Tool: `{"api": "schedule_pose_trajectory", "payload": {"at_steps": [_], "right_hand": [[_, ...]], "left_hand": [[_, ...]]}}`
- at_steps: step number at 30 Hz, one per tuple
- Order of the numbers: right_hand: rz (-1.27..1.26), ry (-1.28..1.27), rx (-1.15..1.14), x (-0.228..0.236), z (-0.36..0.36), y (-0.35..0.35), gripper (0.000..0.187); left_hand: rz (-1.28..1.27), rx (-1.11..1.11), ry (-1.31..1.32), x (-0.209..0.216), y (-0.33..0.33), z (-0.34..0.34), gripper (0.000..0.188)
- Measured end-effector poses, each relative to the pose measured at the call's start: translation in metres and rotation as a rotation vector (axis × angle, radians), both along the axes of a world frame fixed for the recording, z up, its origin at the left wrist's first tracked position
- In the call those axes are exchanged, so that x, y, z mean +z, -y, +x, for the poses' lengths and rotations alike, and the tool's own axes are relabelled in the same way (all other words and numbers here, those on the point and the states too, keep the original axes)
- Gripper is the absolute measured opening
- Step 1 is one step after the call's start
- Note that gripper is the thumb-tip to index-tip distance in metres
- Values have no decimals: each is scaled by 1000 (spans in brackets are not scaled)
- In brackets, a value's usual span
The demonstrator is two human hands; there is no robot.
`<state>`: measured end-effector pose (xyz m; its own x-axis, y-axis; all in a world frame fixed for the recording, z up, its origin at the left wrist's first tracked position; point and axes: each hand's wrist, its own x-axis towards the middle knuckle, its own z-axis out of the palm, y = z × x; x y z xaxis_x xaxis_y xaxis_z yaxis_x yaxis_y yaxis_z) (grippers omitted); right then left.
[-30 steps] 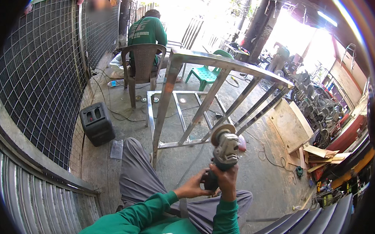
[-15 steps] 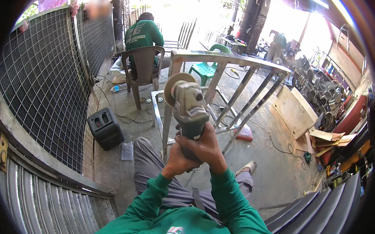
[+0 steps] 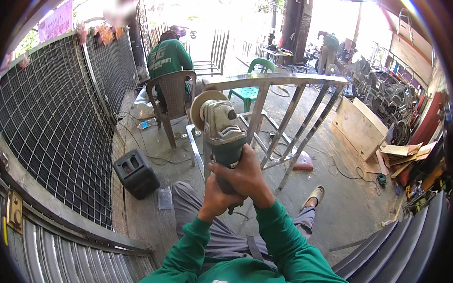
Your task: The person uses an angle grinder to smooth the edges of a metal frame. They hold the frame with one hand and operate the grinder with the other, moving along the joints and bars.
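Observation:
Both my hands are closed around the body of an angle grinder (image 3: 225, 122), held up in front of me. My right hand (image 3: 248, 174) wraps the dark green body just below the metal gear head. Lower on the handle is my left hand (image 3: 217, 197), its fingers partly hidden. The tan round disc (image 3: 201, 110) points up and to the left, beside the top rail of a bare metal chair frame (image 3: 284, 80). Whether the disc touches the rail I cannot tell. Slanted metal bars run down from that rail behind the grinder.
A person in a green shirt (image 3: 167, 57) sits on a brown plastic chair (image 3: 173, 93) ahead. A black box-shaped case (image 3: 136, 173) stands left, near a mesh fence (image 3: 51, 117). Cables cross the floor. Wooden boards (image 3: 360, 127) and heaped metal parts lie right; another person (image 3: 328, 50) is farther back.
My view has shifted, and the grinder sits slightly left and lower against the metal frame's top rail. My two-handed hold stays the same. My right-side foot appears farther out to the right.

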<state>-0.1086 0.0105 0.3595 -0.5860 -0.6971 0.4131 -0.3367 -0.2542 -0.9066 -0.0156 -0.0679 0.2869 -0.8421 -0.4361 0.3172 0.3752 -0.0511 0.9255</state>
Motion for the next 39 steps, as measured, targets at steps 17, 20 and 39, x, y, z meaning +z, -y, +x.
{"api": "schedule_pose_trajectory", "payload": {"at_steps": [17,20,39], "right_hand": [[-36,59,49,-5,-4,12,57],[-58,99,69,-6,-1,10,55],[-99,177,72,-4,-5,8,52]], "left_hand": [[-55,34,68,11,9,8,50],[-44,41,78,13,4,11,49],[-43,17,136,24,4,11,55]]}}
